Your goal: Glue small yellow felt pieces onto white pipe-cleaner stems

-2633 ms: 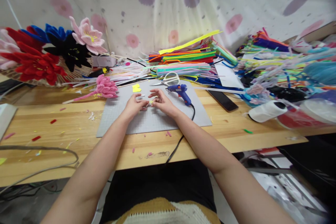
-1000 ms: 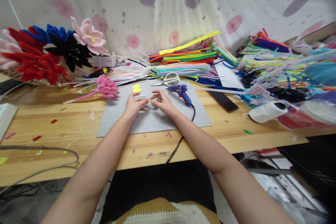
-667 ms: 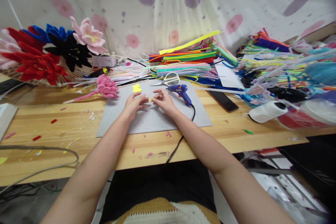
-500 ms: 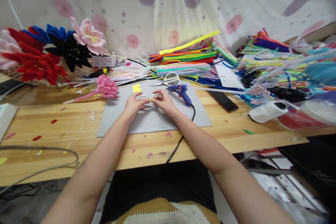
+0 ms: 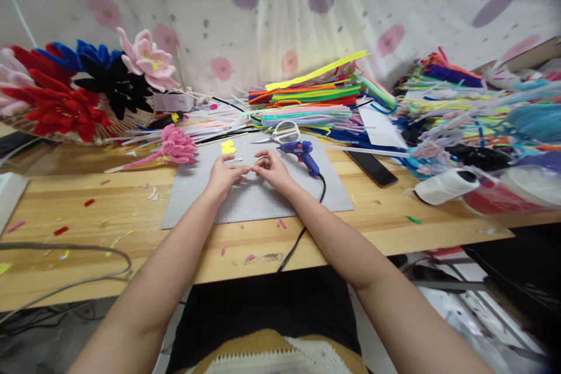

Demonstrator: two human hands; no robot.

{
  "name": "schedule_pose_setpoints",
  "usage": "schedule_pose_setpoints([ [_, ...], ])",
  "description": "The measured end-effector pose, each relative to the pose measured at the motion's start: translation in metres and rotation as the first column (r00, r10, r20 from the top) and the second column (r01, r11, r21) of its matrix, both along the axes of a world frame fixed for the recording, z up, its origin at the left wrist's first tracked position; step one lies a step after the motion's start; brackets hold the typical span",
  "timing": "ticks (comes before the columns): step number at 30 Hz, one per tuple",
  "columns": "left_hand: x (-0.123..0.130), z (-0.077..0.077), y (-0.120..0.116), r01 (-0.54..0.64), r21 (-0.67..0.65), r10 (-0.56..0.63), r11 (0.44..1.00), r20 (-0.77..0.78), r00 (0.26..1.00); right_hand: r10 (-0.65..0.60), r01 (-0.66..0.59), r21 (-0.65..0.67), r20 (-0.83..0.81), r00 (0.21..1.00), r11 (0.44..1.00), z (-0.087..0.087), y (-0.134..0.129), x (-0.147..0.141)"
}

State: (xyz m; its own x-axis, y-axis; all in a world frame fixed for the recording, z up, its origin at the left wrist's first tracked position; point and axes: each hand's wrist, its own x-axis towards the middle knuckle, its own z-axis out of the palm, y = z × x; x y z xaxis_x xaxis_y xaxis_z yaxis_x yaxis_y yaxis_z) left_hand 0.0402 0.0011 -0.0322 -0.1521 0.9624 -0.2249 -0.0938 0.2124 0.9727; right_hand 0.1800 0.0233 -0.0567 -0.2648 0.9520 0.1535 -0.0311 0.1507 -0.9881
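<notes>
Over the grey cutting mat (image 5: 272, 204), my left hand (image 5: 225, 176) and my right hand (image 5: 272, 171) meet fingertip to fingertip. Both are pinched closed around something too small to make out. Beside my right hand lies a blue hot glue gun (image 5: 301, 155), its nozzle pointing left. White-handled scissors (image 5: 286, 132) rest at the mat's back edge. Just behind my left hand are yellow paper pieces (image 5: 228, 147) and a small white stick (image 5: 236, 160). A pink pipe-cleaner flower (image 5: 177, 146) lies left of the mat.
Bundles of coloured pipe cleaners (image 5: 307, 96) line the back. A basket of fuzzy flowers (image 5: 65, 105) stands left. On the right are a phone (image 5: 373, 168) and a white roll (image 5: 447, 186). The glue gun's black cord (image 5: 302, 234) runs off the front edge; scraps dot the wood.
The fingertips have shifted slightly, and the small yellowish bit that showed between them is now hidden. Everything else stays in place.
</notes>
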Motion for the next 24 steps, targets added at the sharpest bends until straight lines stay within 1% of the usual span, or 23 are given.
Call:
schedule_pose_setpoints([
  [5, 0.0015, -0.0003, 0.0015, -0.021, -0.035, 0.024, 0.999, 0.087, 0.996, 0.000, 0.000, 0.008, -0.008, 1.000, 1.000, -0.0010, 0.0012, 0.0003],
  [10, -0.0001, -0.0022, 0.0032, 0.012, -0.070, 0.001, 0.997, 0.172, 0.985, 0.000, 0.000, 0.015, -0.047, 0.999, 1.000, 0.0005, 0.0010, 0.0000],
  [16, -0.0012, -0.0037, 0.0055, 0.050, -0.102, -0.013, 0.994, 0.331, 0.944, 0.017, -0.014, 0.022, -0.107, 0.994, 1.000, 0.0052, -0.0015, 0.0000],
  [21, 0.0006, -0.0027, 0.0046, 0.063, -0.096, -0.026, 0.993, 0.348, 0.937, 0.031, -0.029, 0.023, -0.121, 0.992, 0.999, 0.0081, -0.0042, -0.0002],
  [24, 0.0045, 0.0007, 0.0032, 0.061, -0.062, -0.033, 0.996, 0.384, 0.923, 0.040, -0.037, 0.031, -0.119, 0.992, 0.999, 0.0083, -0.0042, -0.0001],
])
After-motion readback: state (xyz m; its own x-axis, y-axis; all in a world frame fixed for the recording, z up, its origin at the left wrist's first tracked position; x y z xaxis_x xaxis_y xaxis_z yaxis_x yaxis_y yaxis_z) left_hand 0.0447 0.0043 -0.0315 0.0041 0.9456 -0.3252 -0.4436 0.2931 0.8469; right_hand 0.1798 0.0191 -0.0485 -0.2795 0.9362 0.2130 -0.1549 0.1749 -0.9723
